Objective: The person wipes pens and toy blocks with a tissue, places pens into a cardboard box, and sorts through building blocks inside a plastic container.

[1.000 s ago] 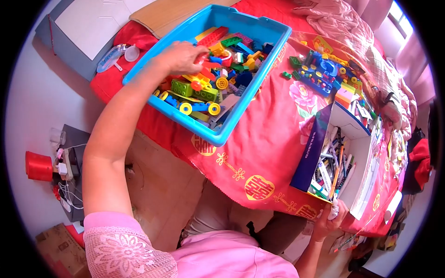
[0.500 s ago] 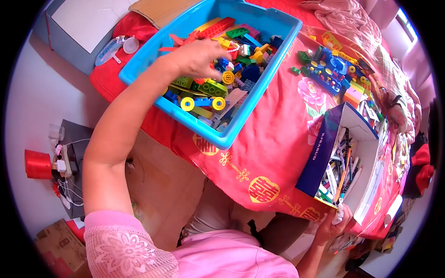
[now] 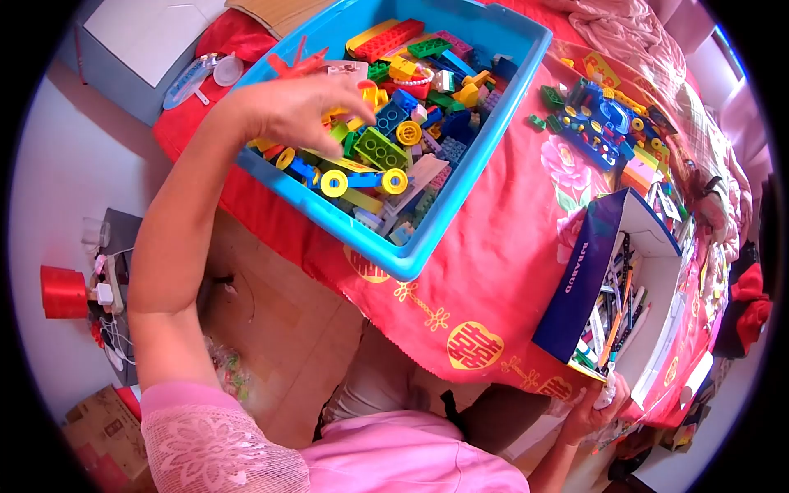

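Note:
My left hand (image 3: 304, 111) hovers over the left part of a blue plastic tub (image 3: 400, 264), fingers apart, with nothing visible between them. Inside the tub lie many mixed toy bricks, among them a lime green brick (image 3: 380, 149), a long red brick (image 3: 389, 39) and a wheeled piece with yellow wheels (image 3: 364, 180). Some red pieces (image 3: 297, 64) stick up just beyond the hand. At the right, my right hand (image 3: 588, 413) closes round the near corner of a dark blue and white cardboard box (image 3: 577, 283) of pens and pencils. A crumpled white thing (image 3: 607, 391) shows at its fingers.
Blue toy parts (image 3: 598, 123) and loose green bricks (image 3: 552, 99) lie on the red patterned cloth (image 3: 485, 238) right of the tub. A red bin (image 3: 63, 292) and cables are at the left. Crumpled bedding (image 3: 625, 33) is at the far right.
My left hand has moved left across the tub, uncovering bricks in the middle. The view has shifted slightly. My right hand stays at the box corner.

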